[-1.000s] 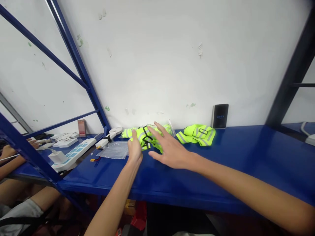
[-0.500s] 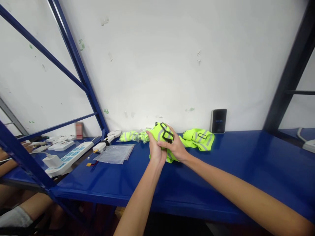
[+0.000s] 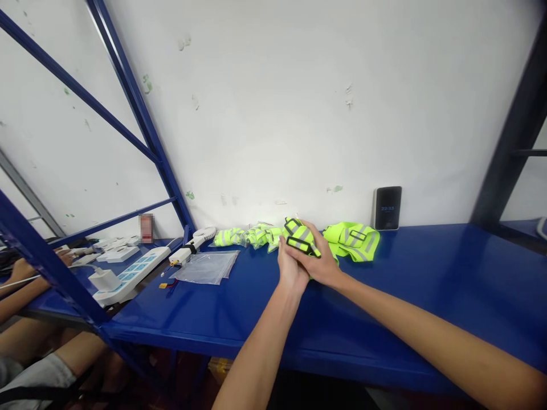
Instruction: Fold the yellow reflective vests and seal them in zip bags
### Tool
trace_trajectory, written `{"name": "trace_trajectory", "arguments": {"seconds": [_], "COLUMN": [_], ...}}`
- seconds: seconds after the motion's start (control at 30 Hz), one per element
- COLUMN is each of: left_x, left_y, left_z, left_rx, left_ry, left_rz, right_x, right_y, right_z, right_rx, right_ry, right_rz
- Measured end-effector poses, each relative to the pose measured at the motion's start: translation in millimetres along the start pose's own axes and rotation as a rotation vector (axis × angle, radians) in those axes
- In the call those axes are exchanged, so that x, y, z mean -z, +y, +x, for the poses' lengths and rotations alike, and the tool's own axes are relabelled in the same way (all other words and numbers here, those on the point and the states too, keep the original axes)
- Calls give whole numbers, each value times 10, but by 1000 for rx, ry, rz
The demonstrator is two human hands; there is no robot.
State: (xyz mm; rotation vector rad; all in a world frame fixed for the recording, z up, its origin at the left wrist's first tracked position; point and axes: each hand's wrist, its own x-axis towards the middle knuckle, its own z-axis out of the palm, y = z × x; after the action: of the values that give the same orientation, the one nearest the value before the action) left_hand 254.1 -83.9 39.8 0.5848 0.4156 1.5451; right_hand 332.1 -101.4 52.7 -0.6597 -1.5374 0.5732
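A neon yellow-green cloth bundle (image 3: 301, 238) with grey stripes and black trim is held over the blue table (image 3: 239, 313). My left hand (image 3: 291, 266) is closed round its lower left side. From the right, my right hand (image 3: 323, 262) wraps it, the thumb pressed across the front. The two hands touch each other below the bundle. Behind and to the right lies another neon garment (image 3: 352, 242), loosely folded. To the left of the bundle, rolled neon garments (image 3: 231, 237) in clear wrapping lie by the wall.
Clear plastic bags (image 3: 207, 267) lie left of my hands, beside a white fan (image 3: 204, 232) and a white device with wires. A phone-like device (image 3: 387, 208) leans on the wall. A power strip (image 3: 132, 276) and another person's arms are past the blue frame.
The bundle has been turned and looks more compact, its black-edged patch now lower and level. My hands have shifted right in view and closed nearer together. The camera view has shifted slightly.
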Motion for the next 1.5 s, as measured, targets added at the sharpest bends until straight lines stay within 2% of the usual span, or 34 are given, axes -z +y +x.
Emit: {"name": "trace_trajectory", "arguments": {"seconds": [0.07,0.13,0.17,0.2,0.27,0.3,0.33,0.37,0.47,0.57,0.63,0.77,0.83,0.93,1.0,1.1,1.2,1.3,1.4,1.5], "left_x": [69,157,201,239,290,300,304,303,307,349,384,443,486,583,653,732,774,805,825,821], "left_y": [138,371,495,609,760,790,789,763,602,447,395,431,504,649,756,916,1042,1076,1026,977], "left_z": [-27,-2,35,85,203,253,287,299,200,11,-85,-180,-229,-346,-437,-538,-581,-616,-705,-841], "left_rx": [11,58,17,-105,-309,-341,-312,-224,152,367,455,561,590,622,622,640,647,575,444,284], "left_ry": [-42,-115,-130,-94,16,36,20,-34,-287,-502,-565,-480,-451,-401,-367,-366,-376,-334,-281,-302], "left_rz": [162,454,614,731,773,726,656,580,385,283,332,483,498,528,542,593,716,829,955,1129], "right_x": [29,53,58,56,32,12,-9,-28,-44,17,86,262,370,552,665,780,792,702,560,438], "right_y": [-9,-36,-58,-85,-147,-177,-203,-221,-212,-114,-24,119,146,157,173,229,304,370,405,374], "right_z": [32,78,102,123,163,182,204,229,329,411,411,294,225,147,108,59,6,-78,-198,-313], "right_rx": [-61,-190,-270,-348,-476,-523,-556,-575,-575,-491,-317,37,150,330,433,572,701,698,560,405], "right_ry": [94,177,218,245,237,214,192,177,228,351,349,210,86,-197,-333,-485,-575,-658,-766,-843], "right_rz": [9,84,154,247,475,585,675,736,741,482,247,-79,-196,-332,-390,-483,-599,-730,-813,-781]}}
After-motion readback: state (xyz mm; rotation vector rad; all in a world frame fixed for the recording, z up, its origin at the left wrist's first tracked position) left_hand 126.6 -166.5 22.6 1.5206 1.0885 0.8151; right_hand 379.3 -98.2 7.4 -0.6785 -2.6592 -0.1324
